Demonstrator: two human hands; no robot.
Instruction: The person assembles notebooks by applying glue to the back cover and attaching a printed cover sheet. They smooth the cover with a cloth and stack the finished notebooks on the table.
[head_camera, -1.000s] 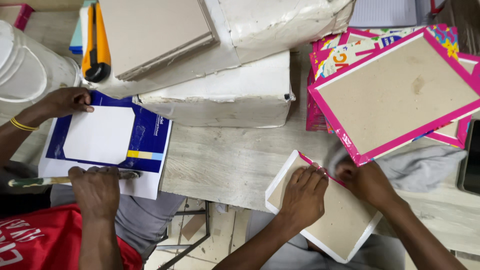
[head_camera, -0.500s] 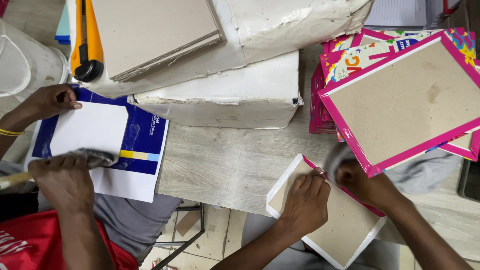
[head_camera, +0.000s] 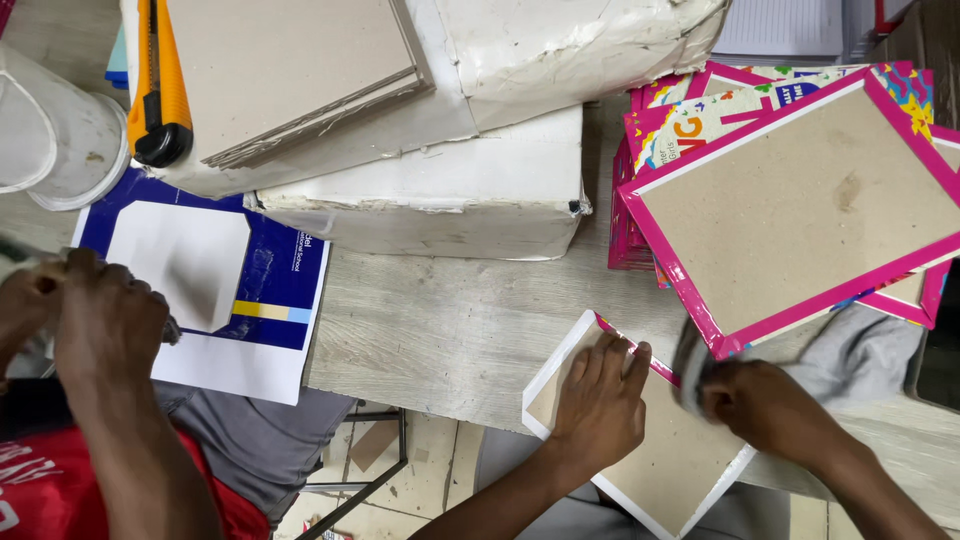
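My left hand (head_camera: 600, 405) lies flat on a brown cardboard board (head_camera: 655, 465) with a white and pink border, pressing it onto the wooden table edge (head_camera: 450, 340). My right hand (head_camera: 765, 410) is just right of it, over the board's top corner. Its fingers are curled round a blurred grey cloth (head_camera: 860, 350) that trails off to the right. The board overhangs the table towards me.
A stack of pink-framed boards (head_camera: 800, 200) lies at the right. White wrapped bundles (head_camera: 430, 200) topped with grey card and a yellow utility knife (head_camera: 158, 80) stand behind. At the left, a co-worker's hands (head_camera: 95, 310) rest on a blue and white sheet (head_camera: 260, 290), beside a white bucket (head_camera: 55, 140).
My right hand has shifted slightly right and up along the board's top edge, with the grey cloth blurred in it. The co-worker's hands have drawn leftward across the blue sheet.
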